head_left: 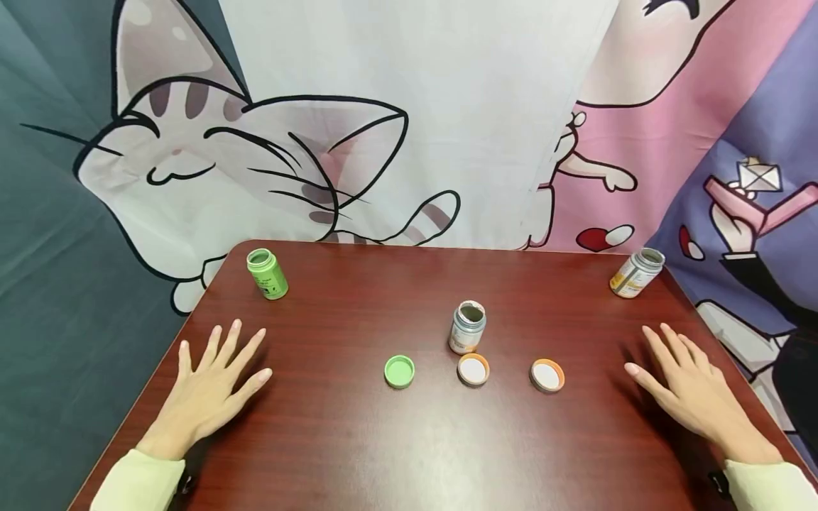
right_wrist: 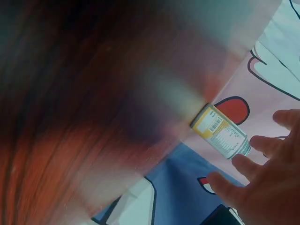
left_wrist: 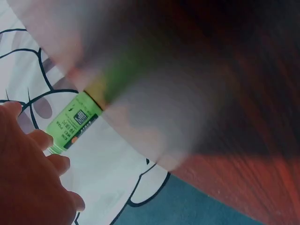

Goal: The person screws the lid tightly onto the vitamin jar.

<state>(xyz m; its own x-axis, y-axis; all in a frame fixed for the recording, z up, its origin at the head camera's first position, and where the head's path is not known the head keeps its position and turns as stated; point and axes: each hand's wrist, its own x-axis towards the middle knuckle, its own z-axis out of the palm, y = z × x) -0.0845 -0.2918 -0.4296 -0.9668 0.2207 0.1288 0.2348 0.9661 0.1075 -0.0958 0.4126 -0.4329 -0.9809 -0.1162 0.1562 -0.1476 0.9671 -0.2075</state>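
My left hand (head_left: 207, 390) lies palm down at the table's left side with its fingers spread, holding nothing. Beyond it stands a green bottle (head_left: 267, 274) without a cap, its label facing the left wrist view (left_wrist: 75, 123). At the right side my right hand (head_left: 690, 387) is also palm down, fingers straight and nothing in them. A white and yellow bottle (head_left: 637, 272), uncapped, stands past its fingertips. Near the middle is another open white bottle (head_left: 468, 326). In front lie a green cap (head_left: 399, 371) and two orange-rimmed caps, one (head_left: 473, 370) beside that bottle, the other (head_left: 547, 375) farther right.
The brown wooden table (head_left: 358, 440) ends at a back edge just behind the outer bottles. A cartoon-printed cloth (head_left: 498, 128) hangs behind it. A dark object (head_left: 799, 383) stands off the right edge.
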